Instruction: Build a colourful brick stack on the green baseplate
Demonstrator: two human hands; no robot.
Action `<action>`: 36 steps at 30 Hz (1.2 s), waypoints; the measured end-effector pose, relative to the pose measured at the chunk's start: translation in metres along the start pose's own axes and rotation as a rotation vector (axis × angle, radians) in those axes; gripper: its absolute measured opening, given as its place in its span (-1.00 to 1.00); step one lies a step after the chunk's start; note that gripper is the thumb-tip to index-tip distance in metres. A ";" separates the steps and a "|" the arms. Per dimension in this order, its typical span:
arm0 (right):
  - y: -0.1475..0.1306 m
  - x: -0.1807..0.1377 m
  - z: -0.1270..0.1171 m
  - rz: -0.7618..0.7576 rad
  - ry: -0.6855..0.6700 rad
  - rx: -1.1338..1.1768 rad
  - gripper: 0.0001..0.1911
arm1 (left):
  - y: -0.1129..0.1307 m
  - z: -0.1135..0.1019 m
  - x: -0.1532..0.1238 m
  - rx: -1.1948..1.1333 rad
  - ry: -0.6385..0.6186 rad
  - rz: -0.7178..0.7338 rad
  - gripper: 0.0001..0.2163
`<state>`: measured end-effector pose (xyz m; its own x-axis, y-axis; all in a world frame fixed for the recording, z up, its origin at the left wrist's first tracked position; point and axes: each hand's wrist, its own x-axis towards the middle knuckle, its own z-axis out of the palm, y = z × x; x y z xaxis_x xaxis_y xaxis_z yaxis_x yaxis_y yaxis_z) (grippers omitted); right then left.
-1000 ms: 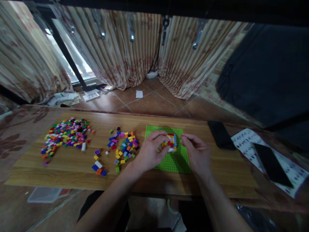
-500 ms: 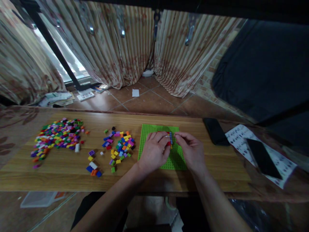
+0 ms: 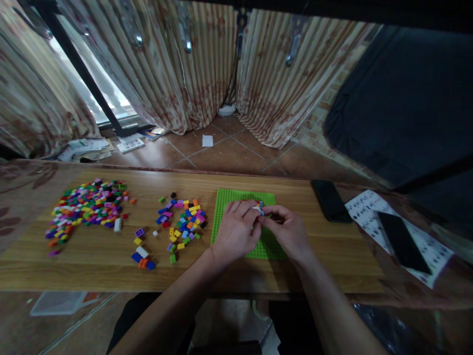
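Observation:
A green studded baseplate (image 3: 224, 195) lies on the wooden table under both hands. My left hand (image 3: 236, 230) is closed over a small build of toy bricks (image 3: 261, 203) on the plate, its fingers curled round the near side and hiding most of it. Red, white and blue parts show past the fingertips. From the right, my right hand (image 3: 290, 231) meets the same build, thumb and forefinger pinched at its edge by a pale blue-white bit. Whether a separate small brick is in that pinch is hidden.
Left of the plate lie a loose cluster of bricks (image 3: 188, 222), a smaller group (image 3: 141, 254) and a large mixed heap (image 3: 92, 204). On the right are a black phone-like case (image 3: 330, 201), a printed sheet (image 3: 364, 204) and a dark phone (image 3: 403, 242).
My right hand has moved left, bringing its pinched fingertips from beside the build to its edge, close to my left fingers. My left hand has stayed nearly in place.

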<state>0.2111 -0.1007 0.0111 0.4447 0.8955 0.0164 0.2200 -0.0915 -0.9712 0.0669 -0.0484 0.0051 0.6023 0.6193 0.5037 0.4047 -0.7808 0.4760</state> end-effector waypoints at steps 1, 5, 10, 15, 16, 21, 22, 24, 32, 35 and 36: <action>0.000 0.000 0.000 0.008 -0.001 0.018 -0.74 | 0.000 0.000 0.000 -0.003 0.001 0.000 -0.80; 0.001 0.001 0.001 0.079 0.006 0.100 -0.73 | -0.002 0.001 0.000 -0.005 0.003 0.006 -0.82; 0.001 0.001 0.002 0.097 -0.005 0.160 -0.77 | -0.002 0.002 -0.001 0.001 0.001 0.004 -0.81; 0.000 0.000 0.002 0.113 0.005 0.143 -0.74 | -0.001 0.001 0.000 0.016 -0.011 0.022 -0.81; 0.000 0.000 0.002 0.115 0.007 0.144 -0.74 | -0.001 0.000 0.000 0.024 -0.019 0.029 -0.80; -0.001 0.000 0.003 0.105 0.018 0.139 -0.76 | -0.002 -0.002 0.002 0.066 -0.040 0.073 -0.81; -0.001 0.000 0.003 0.104 0.019 0.137 -0.76 | -0.002 -0.003 0.002 0.073 -0.041 0.082 -0.81; -0.001 0.000 0.003 0.106 0.019 0.137 -0.75 | -0.003 -0.003 0.002 0.075 -0.042 0.090 -0.82; -0.001 0.000 0.002 0.107 0.018 0.139 -0.70 | -0.002 -0.005 0.003 0.071 -0.054 0.062 -0.80; -0.001 0.000 0.001 0.100 0.005 0.130 -0.68 | -0.001 -0.006 0.004 0.082 -0.059 0.081 -0.79; -0.001 0.000 0.001 0.096 0.002 0.125 -0.68 | -0.001 -0.006 0.004 0.086 -0.059 0.088 -0.78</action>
<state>0.2100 -0.1003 0.0122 0.4601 0.8845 -0.0780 0.0662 -0.1218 -0.9904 0.0647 -0.0445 0.0111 0.6766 0.5442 0.4959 0.4047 -0.8376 0.3670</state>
